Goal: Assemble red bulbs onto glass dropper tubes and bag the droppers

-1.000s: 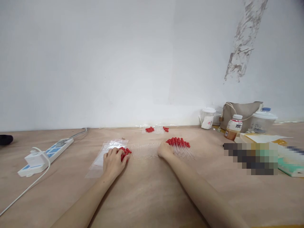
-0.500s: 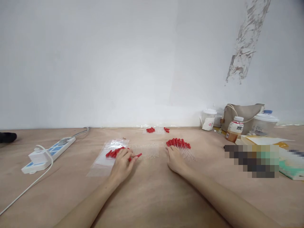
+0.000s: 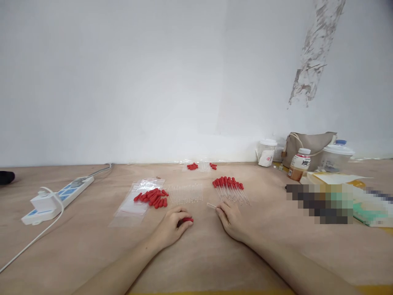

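Observation:
My left hand (image 3: 173, 226) is closed around a red rubber dropper bulb (image 3: 188, 220), whose end sticks out past the thumb and fingers. In my right hand (image 3: 231, 219) a thin clear glass dropper tube (image 3: 211, 205) is pinched, its free end pointing left. Beyond my left hand, a pile of loose red bulbs (image 3: 155, 196) lies partly on a clear plastic bag (image 3: 127, 209). A row of bare glass tubes (image 3: 186, 193) lies side by side between the hands, farther off. Past my right hand several droppers with red bulbs fitted (image 3: 229, 186) lie in a fan.
Near the wall lies a clear bag with more red bulbs (image 3: 193, 166). A white power strip (image 3: 66, 196) with a cable is at left. At right stand a lidded cup (image 3: 267, 152), a drink bottle (image 3: 299, 164), a grey bag (image 3: 313, 147) and a clear tub (image 3: 336, 159).
Both hands have drawn back towards me. The left carries a red bulb away from the pile; the right has left the fitted droppers' side, and a glass tube now shows in it.

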{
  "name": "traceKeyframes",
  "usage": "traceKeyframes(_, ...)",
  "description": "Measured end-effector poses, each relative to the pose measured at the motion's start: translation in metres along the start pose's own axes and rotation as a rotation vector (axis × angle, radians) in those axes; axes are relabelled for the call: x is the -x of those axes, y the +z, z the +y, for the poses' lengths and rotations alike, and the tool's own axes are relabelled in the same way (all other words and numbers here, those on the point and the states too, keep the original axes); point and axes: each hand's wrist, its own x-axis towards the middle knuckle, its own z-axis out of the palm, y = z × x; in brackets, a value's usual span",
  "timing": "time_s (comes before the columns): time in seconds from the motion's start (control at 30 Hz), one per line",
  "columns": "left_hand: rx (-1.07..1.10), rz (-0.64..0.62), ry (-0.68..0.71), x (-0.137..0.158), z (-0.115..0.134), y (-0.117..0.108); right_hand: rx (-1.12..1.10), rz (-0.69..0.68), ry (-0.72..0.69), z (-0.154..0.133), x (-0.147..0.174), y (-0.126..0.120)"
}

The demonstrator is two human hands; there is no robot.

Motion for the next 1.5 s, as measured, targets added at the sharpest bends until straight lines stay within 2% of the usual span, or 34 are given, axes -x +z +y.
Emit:
traceKeyframes(0.13,0.011,0.072,-0.064,-0.001,0.003,0.004,-0.071,-0.039,-0.069,-0.011,0.003,0.006)
traceKeyframes(0.27,0.08,0.087,-0.101,-0.001,0.006,0.007,-0.103,-0.068,-0.134,-0.019,0.003,0.004)
traceKeyframes(0.7,0.187,0.088,-0.099,-0.001,0.008,0.01,-0.116,-0.043,-0.164,-0.02,0.003,0.006)
traceKeyframes(1.0,0.111,0.034,-0.051,-0.001,0.012,0.008,-0.109,-0.079,-0.185,-0.018,0.003,0.006)
traceKeyframes(1.2,0.038,-0.063,0.002,0.0,0.013,0.006,-0.031,-0.113,-0.225,-0.01,-0.001,0.005)
traceKeyframes(1.5,-0.055,-0.013,0.048,-0.005,0.007,0.01,0.079,-0.096,-0.208,-0.011,-0.003,0.006)
